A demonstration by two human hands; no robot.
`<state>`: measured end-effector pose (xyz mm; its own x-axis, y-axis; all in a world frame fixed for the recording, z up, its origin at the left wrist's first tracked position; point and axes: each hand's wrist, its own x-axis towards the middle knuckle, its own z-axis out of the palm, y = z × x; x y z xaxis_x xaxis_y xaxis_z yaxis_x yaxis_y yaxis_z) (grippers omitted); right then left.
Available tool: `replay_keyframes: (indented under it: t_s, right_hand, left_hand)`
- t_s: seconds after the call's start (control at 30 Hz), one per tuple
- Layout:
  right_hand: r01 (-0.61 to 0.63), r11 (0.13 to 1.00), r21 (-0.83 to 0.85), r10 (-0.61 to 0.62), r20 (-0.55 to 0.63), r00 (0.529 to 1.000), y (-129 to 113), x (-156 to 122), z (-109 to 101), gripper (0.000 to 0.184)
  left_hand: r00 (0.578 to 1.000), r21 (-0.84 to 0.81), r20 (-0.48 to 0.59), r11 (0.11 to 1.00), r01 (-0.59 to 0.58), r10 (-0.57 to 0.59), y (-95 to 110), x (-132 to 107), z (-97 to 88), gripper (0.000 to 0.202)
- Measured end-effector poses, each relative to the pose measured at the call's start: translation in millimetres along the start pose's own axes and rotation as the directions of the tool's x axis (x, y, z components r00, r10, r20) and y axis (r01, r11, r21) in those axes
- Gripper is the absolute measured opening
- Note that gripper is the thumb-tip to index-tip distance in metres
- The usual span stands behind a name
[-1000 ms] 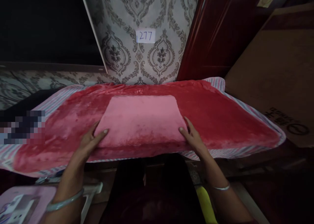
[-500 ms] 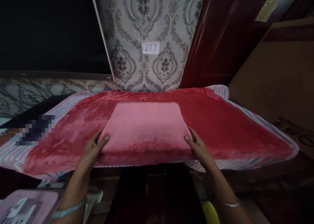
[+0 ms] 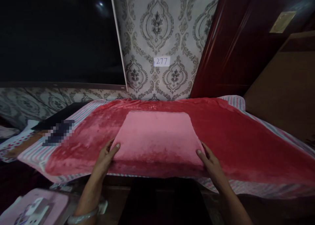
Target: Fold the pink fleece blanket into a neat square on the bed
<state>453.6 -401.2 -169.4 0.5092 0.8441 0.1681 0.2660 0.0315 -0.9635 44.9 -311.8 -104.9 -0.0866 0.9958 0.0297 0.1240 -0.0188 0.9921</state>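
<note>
A pink plush cloth, folded into a flat rectangle, lies on a red fleecy blanket with a striped border. At its near left corner, my left hand grips the edge, thumb on top and fingers at the side, partly hidden. My right hand pinches the near right corner in the same way. The near edge of the cloth looks darker and rounded, close to the front edge of the blanket.
A large dark screen stands at the back left, below it a pixelated patch on the blanket. A brown cardboard box is at the right. The patterned wall carries a "277" label. A pink lid-like object sits at lower left.
The view has shifted, so everything appears lower and further right. Both hands keep hold of the pink cloth's near corners, and the cloth itself looks much the same.
</note>
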Motion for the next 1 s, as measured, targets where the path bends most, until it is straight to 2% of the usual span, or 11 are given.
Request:
replay_keyframes:
  t_s: [0.13,0.33,0.53,0.77,0.9,1.0]
  right_hand:
    - [-0.017,1.000,-0.010,0.016,-0.014,1.000,3,2,1,0.086]
    - [0.047,0.999,-0.018,-0.047,-0.043,0.998,4,2,8,0.080]
    - [0.068,0.997,-0.035,-0.070,-0.076,0.995,2,4,12,0.081]
    - [0.151,0.986,-0.072,-0.157,-0.083,0.984,7,5,16,0.076]
    - [0.170,0.981,-0.094,-0.179,-0.090,0.980,10,7,19,0.076]
    - [0.170,0.982,-0.087,-0.178,-0.085,0.980,9,9,18,0.075]
  left_hand:
    - [1.000,0.007,-0.019,1.000,0.000,0.000,1,-1,-0.6,0.084]
    - [0.998,0.055,-0.055,0.998,0.015,-0.012,0,5,-1.5,0.082]
    - [0.996,0.084,-0.080,0.995,0.055,-0.049,0,10,-3.0,0.081]
    - [0.999,0.103,-0.042,0.994,0.019,-0.015,4,9,-3.4,0.074]
    - [0.993,0.117,-0.094,0.990,0.078,-0.067,2,12,-5.9,0.078]
    - [0.994,0.127,-0.084,0.988,0.082,-0.072,2,15,-8.1,0.083]
